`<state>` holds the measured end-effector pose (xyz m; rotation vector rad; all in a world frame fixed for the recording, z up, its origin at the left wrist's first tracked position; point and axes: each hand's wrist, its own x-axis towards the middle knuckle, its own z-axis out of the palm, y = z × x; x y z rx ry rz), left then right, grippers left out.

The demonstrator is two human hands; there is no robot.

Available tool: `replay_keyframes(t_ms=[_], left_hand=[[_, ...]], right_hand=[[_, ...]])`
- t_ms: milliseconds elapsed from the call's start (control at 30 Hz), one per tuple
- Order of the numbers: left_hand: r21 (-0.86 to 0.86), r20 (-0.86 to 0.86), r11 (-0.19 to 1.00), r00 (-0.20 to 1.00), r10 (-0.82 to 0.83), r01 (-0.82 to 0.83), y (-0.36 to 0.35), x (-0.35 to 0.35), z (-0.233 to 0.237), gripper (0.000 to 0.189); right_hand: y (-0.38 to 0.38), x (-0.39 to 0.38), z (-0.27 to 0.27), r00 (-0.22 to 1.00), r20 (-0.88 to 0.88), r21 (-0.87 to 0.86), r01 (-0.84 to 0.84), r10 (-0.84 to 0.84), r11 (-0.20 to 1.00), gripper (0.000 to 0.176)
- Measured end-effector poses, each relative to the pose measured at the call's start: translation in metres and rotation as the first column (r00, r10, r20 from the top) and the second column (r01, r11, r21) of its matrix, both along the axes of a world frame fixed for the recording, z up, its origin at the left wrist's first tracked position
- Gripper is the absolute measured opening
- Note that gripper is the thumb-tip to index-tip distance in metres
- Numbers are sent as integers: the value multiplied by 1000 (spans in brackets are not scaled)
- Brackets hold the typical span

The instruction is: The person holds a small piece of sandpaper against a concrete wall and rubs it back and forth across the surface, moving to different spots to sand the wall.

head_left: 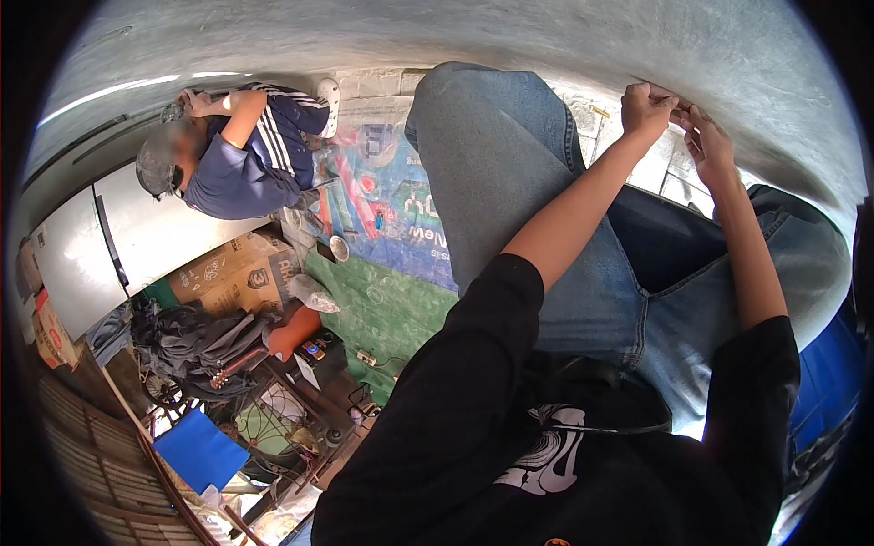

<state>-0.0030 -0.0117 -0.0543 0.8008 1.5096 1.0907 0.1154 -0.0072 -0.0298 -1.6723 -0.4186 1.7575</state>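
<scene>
At the lower edge of a large grey surface (pixel 510 41), my left hand (pixel 648 109) has its fingers bent and pressed together. Close beside it, my right hand (pixel 710 144) also has curled fingers, their tips meeting near those of the left. Whatever is pinched between them is too small and shaded to name. Both hands are at or against the grey surface, above my bent legs in blue jeans (pixel 510 173). Pale blocks (pixel 592 118) show below the surface, with a small yellowish piece (pixel 600 112) lying near my left hand.
Another person in a dark blue shirt (pixel 241 177) sits at the left, hands raised to the same grey surface. A printed sheet (pixel 391 182) and green covering (pixel 401 309) lie on the floor. A cup (pixel 339 248), cardboard boxes (pixel 232 278) and a white panel (pixel 155 237) stand beyond.
</scene>
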Motion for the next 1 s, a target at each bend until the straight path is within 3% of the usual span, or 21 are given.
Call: replay_keyframes(t_ms=[367, 600, 667, 767, 1000], left_hand=[[-139, 112, 986, 988, 109, -94, 0, 3, 11, 6], [-188, 133, 982, 989, 56, -30, 2, 0, 18, 10], [-235, 232, 971, 969, 88, -32, 2, -2, 26, 9], [-198, 331, 980, 940, 79, -12, 2, -3, 29, 8], [-128, 357, 991, 934, 1, 47, -1, -7, 52, 9]], right_hand=[[1, -1, -3, 999, 43, 0, -19, 19, 1000, 18], [2, 0, 0, 996, 93, 20, -11, 9, 1000, 20], [1, -1, 1, 996, 91, 23, 2, -4, 1000, 18], [-2, 0, 1, 998, 54, 92, 8, -13, 996, 15], [-6, -1, 15, 999, -10, 134, 38, -37, 990, 14]])
